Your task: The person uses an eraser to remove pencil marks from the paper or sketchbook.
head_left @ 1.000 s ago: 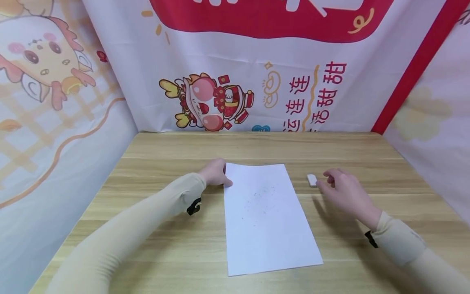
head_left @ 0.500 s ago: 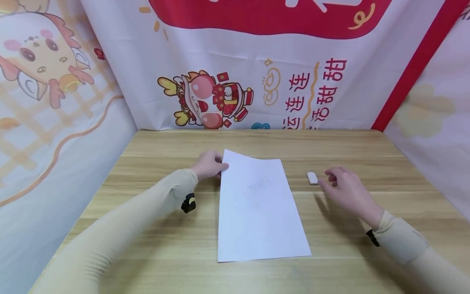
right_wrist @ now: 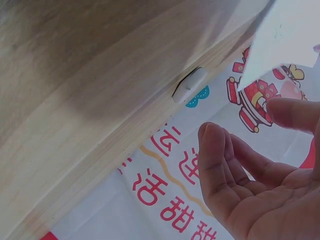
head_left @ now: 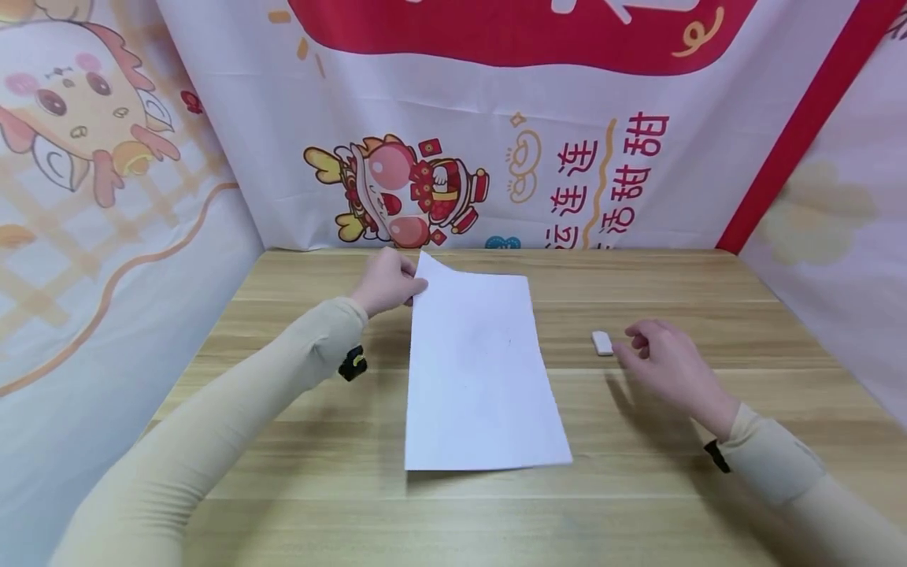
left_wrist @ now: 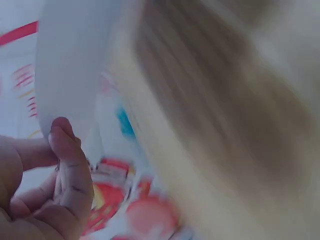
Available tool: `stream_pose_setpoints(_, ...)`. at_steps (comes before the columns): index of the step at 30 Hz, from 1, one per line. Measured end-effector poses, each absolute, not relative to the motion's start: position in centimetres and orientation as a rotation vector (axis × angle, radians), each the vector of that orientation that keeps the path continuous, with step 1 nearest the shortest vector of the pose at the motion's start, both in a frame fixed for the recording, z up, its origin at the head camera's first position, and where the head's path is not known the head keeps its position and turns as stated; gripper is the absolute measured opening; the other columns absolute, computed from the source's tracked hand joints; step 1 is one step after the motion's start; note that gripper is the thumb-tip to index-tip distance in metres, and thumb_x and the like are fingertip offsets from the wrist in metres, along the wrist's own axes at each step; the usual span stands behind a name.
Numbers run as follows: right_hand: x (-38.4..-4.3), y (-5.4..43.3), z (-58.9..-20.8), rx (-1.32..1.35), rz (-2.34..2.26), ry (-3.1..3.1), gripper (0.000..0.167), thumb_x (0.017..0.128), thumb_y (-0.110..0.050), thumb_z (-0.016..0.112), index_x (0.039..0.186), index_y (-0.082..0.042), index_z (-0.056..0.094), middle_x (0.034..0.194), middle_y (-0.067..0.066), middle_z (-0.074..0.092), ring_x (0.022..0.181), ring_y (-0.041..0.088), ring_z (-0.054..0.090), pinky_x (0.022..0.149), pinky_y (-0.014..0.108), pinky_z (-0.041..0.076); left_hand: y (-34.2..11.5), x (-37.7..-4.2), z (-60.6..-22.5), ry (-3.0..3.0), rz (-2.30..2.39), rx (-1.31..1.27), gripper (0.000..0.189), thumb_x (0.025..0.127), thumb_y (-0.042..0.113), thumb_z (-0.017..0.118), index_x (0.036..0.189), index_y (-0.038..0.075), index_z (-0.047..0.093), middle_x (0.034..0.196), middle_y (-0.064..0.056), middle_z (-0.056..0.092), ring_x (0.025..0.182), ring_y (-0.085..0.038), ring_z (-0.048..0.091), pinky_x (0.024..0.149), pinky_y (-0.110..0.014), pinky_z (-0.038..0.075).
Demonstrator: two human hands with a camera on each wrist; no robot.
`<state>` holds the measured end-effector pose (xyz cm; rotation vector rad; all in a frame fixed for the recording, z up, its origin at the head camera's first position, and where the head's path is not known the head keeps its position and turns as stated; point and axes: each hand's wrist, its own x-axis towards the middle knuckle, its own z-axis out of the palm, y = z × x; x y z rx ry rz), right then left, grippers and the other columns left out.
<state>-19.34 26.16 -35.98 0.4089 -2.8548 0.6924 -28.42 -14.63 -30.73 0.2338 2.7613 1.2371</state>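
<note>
My left hand (head_left: 386,281) pinches the upper left corner of a white sheet of paper (head_left: 478,370) between thumb and fingers. In the left wrist view the thumb and fingertips (left_wrist: 64,132) grip the edge of the sheet (left_wrist: 70,65). The paper is raised, and a shadow shows under its near edge. Only a faint dark mark shows on it. My right hand (head_left: 666,366) holds nothing, its fingers loosely bent over the table. Just left of its fingertips a small white eraser (head_left: 602,343) lies flat; the right wrist view shows this eraser (right_wrist: 191,85) apart from the hand.
The wooden table (head_left: 638,504) extends under both arms. A white cloth with red print (head_left: 283,118) hangs along the table's back edge, and patterned cloths (head_left: 163,315) close off both sides. Dark straps (head_left: 353,364) sit at the wrists.
My left hand has lifted the paper and carried it away from me and left. The dark specks on the sheet have mostly gone. The right hand and the eraser have stayed put.
</note>
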Motion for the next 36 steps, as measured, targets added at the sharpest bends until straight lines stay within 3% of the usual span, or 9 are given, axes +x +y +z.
stream_pose_setpoints(5,-19.5,26.1,-36.0,0.397,0.687,-2.878,0.042,0.095,-0.026,0.065,0.114,0.011,0.062,0.100,0.023,0.063,0.088,0.034,0.061,0.075,0.051,0.052,-15.1,-28.7,-30.3,2.732,1.283,0.210,0.017,0.091,0.016,0.071,0.086,0.000,0.074,0.079,-0.011,0.069,0.069,-0.023,0.068,0.070,-0.034,0.056)
stream_pose_setpoints(13,-19.5,26.1,-36.0,0.393,0.696,-2.883,0.042,0.095,-0.026,0.065,0.115,0.011,0.062,0.102,0.024,0.063,0.090,0.034,0.061,0.076,0.052,0.052,-15.2,-28.5,-29.5,2.754,1.279,0.222,0.017,0.090,0.015,0.071,0.093,-0.001,0.074,0.083,-0.012,0.070,0.070,-0.023,0.068,0.064,-0.030,0.055)
stream_pose_setpoints(19,-19.6,26.0,-36.3,0.397,0.693,-2.876,0.042,0.095,-0.025,0.065,0.114,0.012,0.063,0.101,0.023,0.062,0.089,0.034,0.061,0.075,0.051,0.052,-15.2,-28.4,-29.3,2.915,1.109,0.333,0.015,0.090,0.013,0.069,0.085,0.002,0.076,0.071,-0.008,0.070,0.064,-0.022,0.067,0.057,-0.029,0.051)
stream_pose_setpoints(36,-19.6,25.7,-36.3,0.388,0.690,-2.908,0.041,0.095,-0.026,0.065,0.114,0.011,0.063,0.099,0.021,0.063,0.088,0.033,0.061,0.074,0.050,0.052,-16.2,-28.5,-29.8,2.880,1.191,0.258,0.016,0.091,0.014,0.070,0.093,0.000,0.075,0.076,-0.009,0.069,0.067,-0.021,0.065,0.058,-0.028,0.050)
